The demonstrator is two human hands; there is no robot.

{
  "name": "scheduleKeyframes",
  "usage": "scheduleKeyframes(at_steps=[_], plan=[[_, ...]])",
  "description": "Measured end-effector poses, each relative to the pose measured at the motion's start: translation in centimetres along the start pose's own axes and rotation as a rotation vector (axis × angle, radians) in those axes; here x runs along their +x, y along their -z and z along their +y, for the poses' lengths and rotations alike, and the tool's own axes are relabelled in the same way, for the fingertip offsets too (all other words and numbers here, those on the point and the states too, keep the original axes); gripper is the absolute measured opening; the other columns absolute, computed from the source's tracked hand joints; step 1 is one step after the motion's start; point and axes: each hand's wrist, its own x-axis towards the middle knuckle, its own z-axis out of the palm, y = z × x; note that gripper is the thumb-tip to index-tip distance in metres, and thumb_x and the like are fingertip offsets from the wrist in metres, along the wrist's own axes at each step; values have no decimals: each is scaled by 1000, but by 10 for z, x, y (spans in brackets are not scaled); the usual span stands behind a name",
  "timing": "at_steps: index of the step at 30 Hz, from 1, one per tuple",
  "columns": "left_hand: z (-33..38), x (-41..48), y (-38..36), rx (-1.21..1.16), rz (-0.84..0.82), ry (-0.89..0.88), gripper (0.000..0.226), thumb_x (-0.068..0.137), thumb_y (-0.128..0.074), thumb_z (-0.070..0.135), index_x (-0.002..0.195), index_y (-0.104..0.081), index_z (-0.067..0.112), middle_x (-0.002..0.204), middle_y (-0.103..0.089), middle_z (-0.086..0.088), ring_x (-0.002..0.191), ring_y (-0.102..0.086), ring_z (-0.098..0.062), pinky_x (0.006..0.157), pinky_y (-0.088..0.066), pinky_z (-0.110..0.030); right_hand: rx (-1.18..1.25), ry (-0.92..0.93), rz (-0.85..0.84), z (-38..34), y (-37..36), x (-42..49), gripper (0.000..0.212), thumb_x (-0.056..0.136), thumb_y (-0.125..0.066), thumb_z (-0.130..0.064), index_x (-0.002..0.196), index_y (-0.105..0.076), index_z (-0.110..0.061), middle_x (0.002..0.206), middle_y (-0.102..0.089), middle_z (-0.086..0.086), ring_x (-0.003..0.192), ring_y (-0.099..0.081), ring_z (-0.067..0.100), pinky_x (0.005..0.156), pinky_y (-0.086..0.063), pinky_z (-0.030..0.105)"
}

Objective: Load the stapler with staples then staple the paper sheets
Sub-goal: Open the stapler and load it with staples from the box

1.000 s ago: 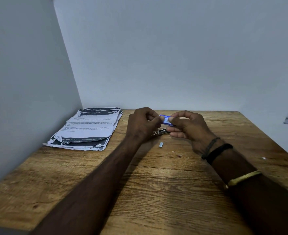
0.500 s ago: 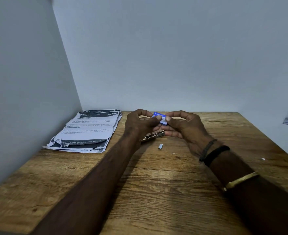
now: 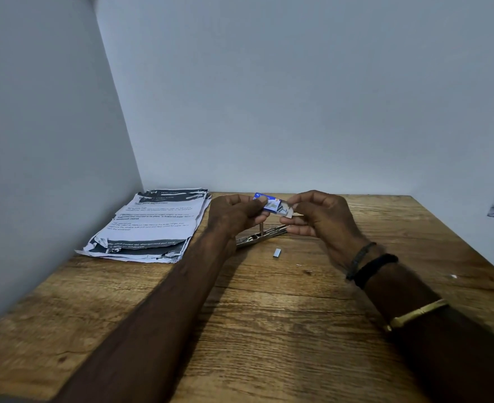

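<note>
I see left hand [image 3: 234, 212] pinching blue staple box [image 3: 269, 203], right hand [image 3: 318, 216] pinching its open end; stapler [image 3: 257, 237] lying below.

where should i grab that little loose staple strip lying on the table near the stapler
Pinch the staple strip across its narrow width with thumb and forefinger tips, coming straight down from above. It lies flat and low on the table, so there is probably no edge to get under. It sits apart from the stapler, leaving both sides free.
</note>
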Motion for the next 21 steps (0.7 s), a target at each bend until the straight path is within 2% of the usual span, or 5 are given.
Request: scheduleKeyframes(at_steps=[4, 9, 12, 16, 21], plan=[[0, 2, 2, 30, 11, 20, 36, 83, -79, 2, 107, -65, -21, 96, -73, -32, 71, -73, -25, 67, -65, -25, -222, 100, 54, 3, 1, 0, 5, 89, -75, -14, 85, -77, -11, 85, -79, 12, 79, -79, 27, 65, -65, 36], [-1, 4, 2, 76, -1, 33, 35, 84, -77, -1, 107, -64, -24, 86, -74, -27, 58, -74, -17, 65, -64, -24, -460, 198, 76, 3, 3, -2, 6, 86, -76, -17, 81, -76, -21, 76, -78, 3, 70, -78, 18, 65, -66, 44], [-2, 4, 2, 99, 0, 39, 36, 83, -79, 2, 107, -66, -22, 91, -76, -29, 65, -76, -21, 68, -65, -27, -623, 261, 90, 0, 4, -2, 8, 83, -75, -16, 83, -79, -23, 78, -77, -4, 75, -76, 15, 72, -65, 47], [-3, 5, 2, 112, 6, 44, 38, 81, -82, 4, 106, -67, -21, 79, -78, -21, 65, -77, -20, 67, -65, -26, -835, 318, 110, -6, 4, -4, 12, 80, -76, -20, 87, -82, -28, 87, -79, -10, 84, -72, 10, 80, -59, 40], [-3, 5, 3, 118, -10, 34, 38, 82, -81, 5, 106, -67, -21, 77, -77, -20, 62, -76, -19, 65, -65, -25, -963, 370, 134, -12, 4, -5, 9, 84, -75, -36, 86, -82, -30, 89, -79, -10, 76, -70, 12, 78, -57, 37]])
